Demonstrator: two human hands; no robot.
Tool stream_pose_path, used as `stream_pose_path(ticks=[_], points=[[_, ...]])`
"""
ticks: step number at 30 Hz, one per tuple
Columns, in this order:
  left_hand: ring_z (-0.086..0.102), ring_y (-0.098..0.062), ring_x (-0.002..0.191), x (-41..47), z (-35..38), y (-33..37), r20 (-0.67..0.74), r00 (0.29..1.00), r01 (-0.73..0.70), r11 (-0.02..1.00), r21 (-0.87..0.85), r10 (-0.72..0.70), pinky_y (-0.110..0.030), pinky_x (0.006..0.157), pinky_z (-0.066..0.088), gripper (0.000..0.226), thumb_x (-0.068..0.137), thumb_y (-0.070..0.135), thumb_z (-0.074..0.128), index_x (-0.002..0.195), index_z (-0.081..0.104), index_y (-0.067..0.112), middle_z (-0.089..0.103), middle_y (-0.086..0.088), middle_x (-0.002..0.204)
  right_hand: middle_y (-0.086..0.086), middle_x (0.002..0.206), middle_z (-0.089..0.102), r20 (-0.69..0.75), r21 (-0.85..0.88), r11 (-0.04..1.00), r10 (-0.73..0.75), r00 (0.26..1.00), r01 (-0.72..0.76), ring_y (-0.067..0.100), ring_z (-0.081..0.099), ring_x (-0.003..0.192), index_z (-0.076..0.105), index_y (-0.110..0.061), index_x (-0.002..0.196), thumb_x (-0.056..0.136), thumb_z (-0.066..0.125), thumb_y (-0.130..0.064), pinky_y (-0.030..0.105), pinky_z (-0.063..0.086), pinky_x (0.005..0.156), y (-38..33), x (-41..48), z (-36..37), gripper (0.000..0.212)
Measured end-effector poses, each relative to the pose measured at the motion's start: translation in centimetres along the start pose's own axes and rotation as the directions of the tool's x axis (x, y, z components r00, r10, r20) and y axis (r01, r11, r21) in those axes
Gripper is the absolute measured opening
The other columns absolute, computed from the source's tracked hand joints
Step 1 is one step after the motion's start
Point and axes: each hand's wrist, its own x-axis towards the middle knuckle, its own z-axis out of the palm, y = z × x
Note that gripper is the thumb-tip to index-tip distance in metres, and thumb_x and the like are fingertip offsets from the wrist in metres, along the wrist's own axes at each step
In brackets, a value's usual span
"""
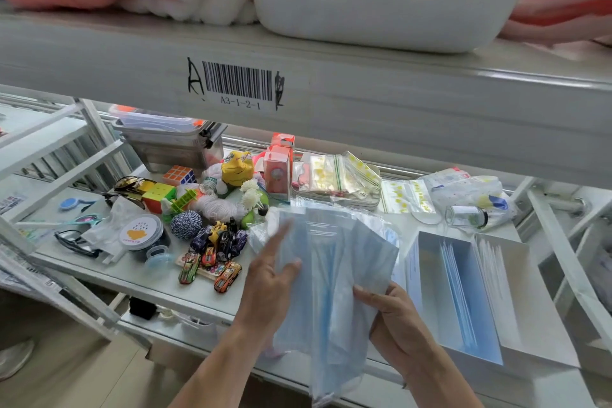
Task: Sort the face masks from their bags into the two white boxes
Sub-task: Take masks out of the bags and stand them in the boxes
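Pale blue pleated face masks (334,278) stand lengthwise, pinched between left hand (270,285) and right hand (395,321) fingers, white cardboard boxes (516,263) rightward.

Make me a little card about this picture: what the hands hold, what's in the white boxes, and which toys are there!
Left hand: holds the bagged blue masks from the side
Right hand: grips the same bundle lower down
First white box: blue masks standing inside
Second white box: white-looking masks inside
Toys on the shelf: toy cars, a puzzle cube
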Motion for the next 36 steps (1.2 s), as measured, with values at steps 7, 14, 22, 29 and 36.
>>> stream_pose_path(ticks=[7,14,22,29,36], points=[[0.075,-0.027,0.093,-0.1,0.6,-0.8,0.074,0.994,0.085,0.993,-0.078,-0.08,-0.034,0.079,0.06,0.011,0.089,0.015,0.073,0.094,0.078,0.005,0.08,-0.008,0.095,0.033,0.116,0.067,-0.013,-0.071,0.997,-0.029,0.999,0.028,0.041,0.067,0.101,0.065,0.012,0.116,0.07,0.073,0.001,0.049,0.053,0.092,0.8,0.0,0.4,0.048],[0.072,-0.043,0.096,0.2,0.6,0.0,0.044,0.971,0.237,0.928,-0.287,-0.234,-0.058,0.087,0.057,0.032,0.078,0.025,0.079,0.101,0.077,0.003,0.077,-0.02,0.102,0.035,0.118,0.065,-0.046,0.0,1.0,-0.021,0.999,0.021,0.043,0.065,0.103,0.065,0.014,0.115,0.068,0.076,0.002,0.05,0.056,0.089,1.5,-0.2,0.2,0.049],[0.07,-0.047,0.1,0.9,0.3,-1.0,-0.059,0.953,0.266,0.916,-0.301,-0.296,-0.065,0.09,0.053,0.035,0.088,0.033,0.07,0.099,0.075,0.001,0.077,-0.021,0.1,0.024,0.13,0.064,-0.13,0.243,0.97,0.017,0.991,0.016,0.037,0.063,0.115,0.061,0.001,0.128,0.086,0.057,0.003,0.057,0.041,0.109,1.6,0.0,-0.4,0.042],[0.074,-0.044,0.083,0.7,0.7,-0.9,-0.058,0.973,0.205,0.954,-0.219,-0.223,-0.051,0.07,0.062,0.039,0.062,0.024,0.088,0.09,0.077,0.0,0.077,-0.021,0.09,0.031,0.129,0.061,-0.023,0.205,0.979,-0.011,1.0,0.016,0.043,0.06,0.117,0.055,0.01,0.13,0.076,0.063,0.006,0.057,0.045,0.104,0.7,-0.3,0.0,0.055],[0.063,-0.022,0.065,1.3,0.1,-1.7,-0.205,0.966,0.113,0.969,-0.218,-0.159,-0.038,0.061,0.052,0.039,0.079,0.046,0.076,0.076,0.072,0.007,0.071,-0.008,0.073,0.016,0.095,0.074,-0.1,0.044,0.952,-0.297,0.95,0.302,0.028,0.07,0.087,0.077,-0.008,0.094,0.068,0.06,0.021,0.038,0.06,0.076,-0.2,-1.1,-0.2,0.042]])
